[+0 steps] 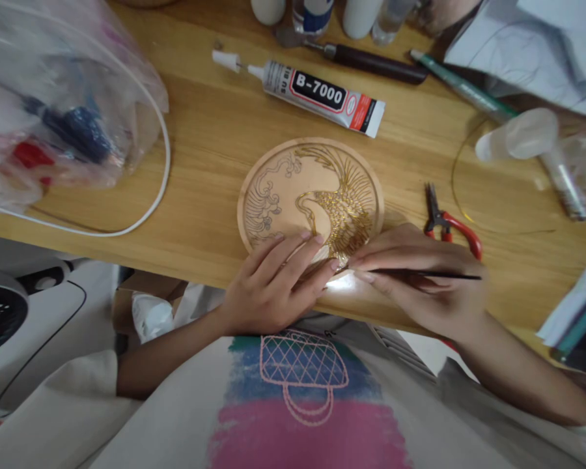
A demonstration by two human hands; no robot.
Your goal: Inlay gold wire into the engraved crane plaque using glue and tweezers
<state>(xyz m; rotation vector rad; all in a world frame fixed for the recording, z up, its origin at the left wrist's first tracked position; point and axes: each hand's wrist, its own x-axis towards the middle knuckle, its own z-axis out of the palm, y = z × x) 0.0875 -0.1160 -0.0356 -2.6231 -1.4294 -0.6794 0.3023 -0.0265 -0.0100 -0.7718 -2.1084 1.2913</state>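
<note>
A round wooden plaque [278,176] lies on the table, with a bird worked in gold wire on its right side and bare drawn lines of waves and clouds on its left. My left hand [276,283] rests flat on the plaque's lower edge, fingers stretched out. My right hand [420,277] pinches a slim dark tool [444,275] that looks like tweezers seen edge-on. Its tip meets the gold wire near the plaque's lower right edge, close to my left fingertips. What lies between the tips is too small to make out.
Above the plaque lies a B-7000 glue tube [322,94]. Red-handled pliers [442,225] and a loop of gold wire [461,205] are at right. A dark-handled tool [376,63], green pen [463,85] and bottles sit behind. A plastic bag [78,98] and white cable [163,163] occupy the left.
</note>
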